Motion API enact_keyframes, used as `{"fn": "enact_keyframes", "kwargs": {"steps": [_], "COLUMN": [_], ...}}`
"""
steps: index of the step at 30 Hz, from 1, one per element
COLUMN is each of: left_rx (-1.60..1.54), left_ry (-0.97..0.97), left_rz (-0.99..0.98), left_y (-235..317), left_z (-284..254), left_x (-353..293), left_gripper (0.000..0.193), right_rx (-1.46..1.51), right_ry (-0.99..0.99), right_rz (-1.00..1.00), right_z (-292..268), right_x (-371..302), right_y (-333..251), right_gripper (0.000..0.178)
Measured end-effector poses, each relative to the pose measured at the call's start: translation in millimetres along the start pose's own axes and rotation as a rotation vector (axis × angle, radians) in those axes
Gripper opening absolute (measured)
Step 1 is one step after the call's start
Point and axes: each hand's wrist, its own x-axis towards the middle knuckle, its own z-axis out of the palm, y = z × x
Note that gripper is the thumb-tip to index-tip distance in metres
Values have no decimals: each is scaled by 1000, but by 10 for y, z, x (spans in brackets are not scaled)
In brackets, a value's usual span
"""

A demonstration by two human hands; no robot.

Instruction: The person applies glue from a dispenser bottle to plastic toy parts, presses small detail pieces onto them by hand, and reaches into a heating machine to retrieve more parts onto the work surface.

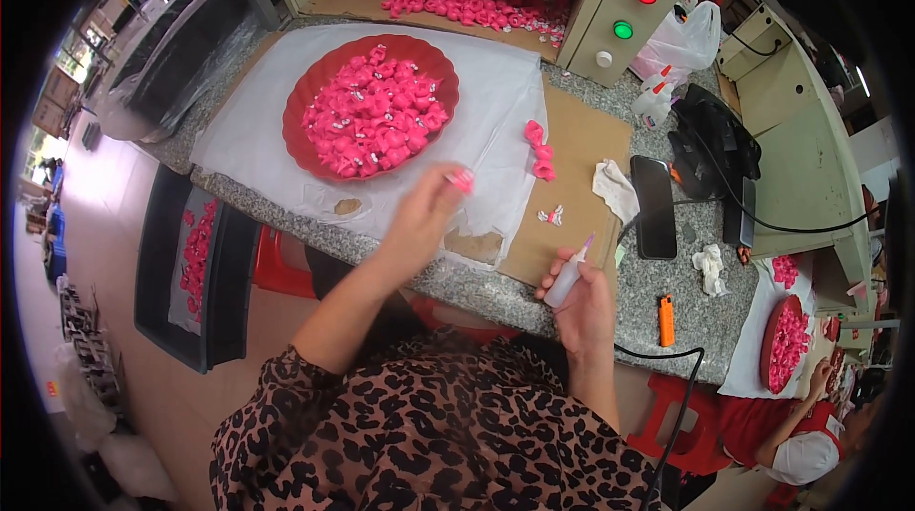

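Observation:
My left hand (426,211), slightly blurred, pinches a small pink plastic piece (461,179) above the white sheet (496,91). In my right hand (589,306), by the table's front edge, is a small squeeze bottle (563,284) with a thin purple tip pointing up. A red scalloped plate (297,144) heaped with pink pieces (376,115) stands on the sheet, beyond my left hand. Several pink pieces (540,151) lie in a short row where the sheet meets the cardboard (586,144). Nearer to my right hand are small white and pink bits (551,216).
A machine housing (610,6) with many pink pieces inside stands behind. To the right lie a phone (653,206), an orange lighter (665,320), crumpled tissue (709,270) and white bottles (654,101). A black cable crosses there. A dark bin (222,273) stands lower left; a co-worker (791,439) sits right.

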Motion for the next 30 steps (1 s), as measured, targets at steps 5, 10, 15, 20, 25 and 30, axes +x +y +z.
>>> {"fn": "enact_keyframes", "kwargs": {"steps": [5, 10, 15, 20, 25, 30], "left_rx": [887, 813, 800, 904, 706, -366], "left_ry": [449, 103, -99, -174, -126, -225], "left_rz": [266, 362, 5, -36, 43, -300], "left_y": [157, 182, 67, -1, -46, -18], "left_z": [-592, -111, 641, 777, 614, 394], "left_x": [500, 603, 725, 860, 777, 317], "left_gripper": [32, 32, 40, 47, 34, 29], "right_rx": [-87, -117, -68, -68, -23, -6], "right_ry": [-44, -84, -50, -47, -16, -61], "right_rz": [-62, -121, -154, -160, -199, -246], "right_z": [-64, -64, -80, -95, -94, -224], "right_x": [0, 5, -11, -33, -17, 49], "right_y": [-18, -29, -61, -65, -63, -12], "right_gripper": [32, 34, 29, 27, 26, 29]}}
